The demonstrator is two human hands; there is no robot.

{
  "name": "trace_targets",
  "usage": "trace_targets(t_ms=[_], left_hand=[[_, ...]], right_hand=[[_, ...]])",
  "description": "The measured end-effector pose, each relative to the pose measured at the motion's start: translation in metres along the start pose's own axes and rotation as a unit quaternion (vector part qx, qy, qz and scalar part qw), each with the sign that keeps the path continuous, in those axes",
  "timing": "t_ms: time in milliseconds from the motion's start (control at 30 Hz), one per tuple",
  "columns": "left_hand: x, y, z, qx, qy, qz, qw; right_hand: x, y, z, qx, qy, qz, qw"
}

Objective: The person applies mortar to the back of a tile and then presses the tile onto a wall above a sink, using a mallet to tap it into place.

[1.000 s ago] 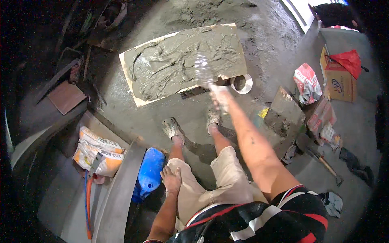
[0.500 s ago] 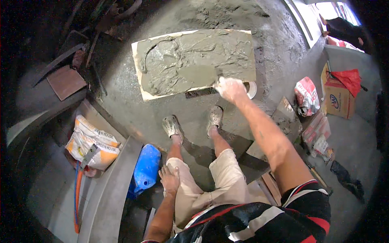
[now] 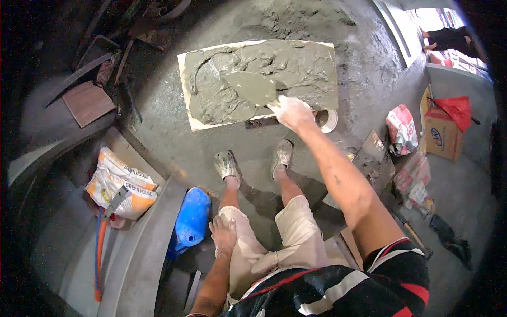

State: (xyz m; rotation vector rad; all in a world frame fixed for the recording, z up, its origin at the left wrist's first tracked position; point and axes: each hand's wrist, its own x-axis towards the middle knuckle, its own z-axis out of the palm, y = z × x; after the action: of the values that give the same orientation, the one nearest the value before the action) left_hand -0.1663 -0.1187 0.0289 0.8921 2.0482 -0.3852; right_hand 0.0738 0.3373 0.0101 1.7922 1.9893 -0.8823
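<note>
Wet grey mortar (image 3: pixel 222 105) covers most of a large pale tile (image 3: pixel 186 100) that lies on the floor beyond my feet. My right hand (image 3: pixel 293 113), smeared with pale cement, grips the handle of a trowel (image 3: pixel 252 88). The broad, mortar-coated blade is over the left-middle of the spread; whether it touches the mortar I cannot tell. Ridges and smooth patches mark the surface. Just to the right of that hand, by the tile's near edge, is a round white container (image 3: pixel 329 121). My left hand (image 3: pixel 224 235) rests on my left thigh with its fingers apart, holding nothing.
A blue plastic container (image 3: pixel 192 217) lies left of my legs, beside a grey ledge (image 3: pixel 140 253). Farther left are a white-and-orange sack (image 3: pixel 119 185) and a reddish tile (image 3: pixel 88 103). At right are a red-and-white bag (image 3: pixel 401 129) and a cardboard box (image 3: pixel 443 134). Another person shows at the upper right.
My right hand has drawn slightly left with the trowel, and its blade has swung from lying level near the tile's near edge to pointing up and left. My left hand stays put.
</note>
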Motion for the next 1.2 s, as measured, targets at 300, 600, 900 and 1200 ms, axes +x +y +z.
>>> trace_targets(t_ms=[300, 600, 900, 1200], left_hand=[[0.009, -0.024, 0.018, 0.075, 0.030, 0.112, 0.990], [0.007, -0.028, 0.014, 0.031, 0.011, 0.046, 0.998], [0.000, -0.009, -0.007, 0.003, -0.013, 0.001, 1.000], [0.003, -0.023, 0.012, 0.001, -0.007, 0.014, 1.000]], right_hand=[[0.011, 0.067, -0.003, 0.132, 0.024, 0.125, 0.983], [-0.005, 0.022, 0.038, 0.440, -0.136, 0.197, 0.865], [-0.033, -0.070, 0.098, 0.459, -0.198, 0.145, 0.854], [-0.037, -0.073, 0.069, 0.015, -0.080, -0.016, 0.997]])
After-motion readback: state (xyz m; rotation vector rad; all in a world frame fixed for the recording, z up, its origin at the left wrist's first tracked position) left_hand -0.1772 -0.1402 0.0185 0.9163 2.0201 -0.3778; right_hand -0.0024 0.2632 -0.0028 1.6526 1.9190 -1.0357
